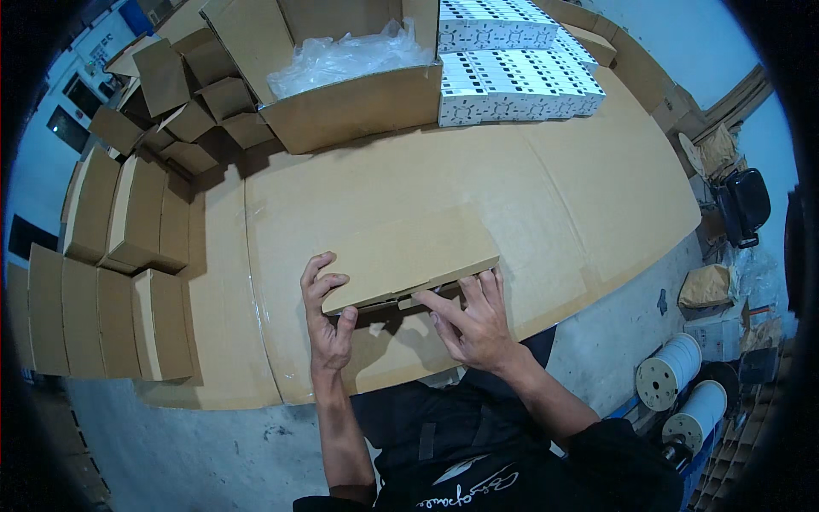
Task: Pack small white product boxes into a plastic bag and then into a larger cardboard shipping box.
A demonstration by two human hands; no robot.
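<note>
A long, flat brown cardboard box (409, 252) is held between my two hands over the near part of the cardboard-covered table. My left hand (327, 320) grips its left end, the thumb at the near lower corner and the fingers curled round the side. At the near long edge, my right hand (473, 320) has its fingers on the flap, the index finger pointing into the seam near the middle. A dark gap shows along that seam, so the near side is not fully closed. What lies inside is hidden.
A large open carton (358, 111) with clear plastic bags (350, 60) stands at the back. Beside it are stacked white printed boxes (520, 85). Brown boxes (102, 316) line the table's left side, with open empty ones (188, 111) behind. Cable spools (670, 371) stand on the floor, right.
</note>
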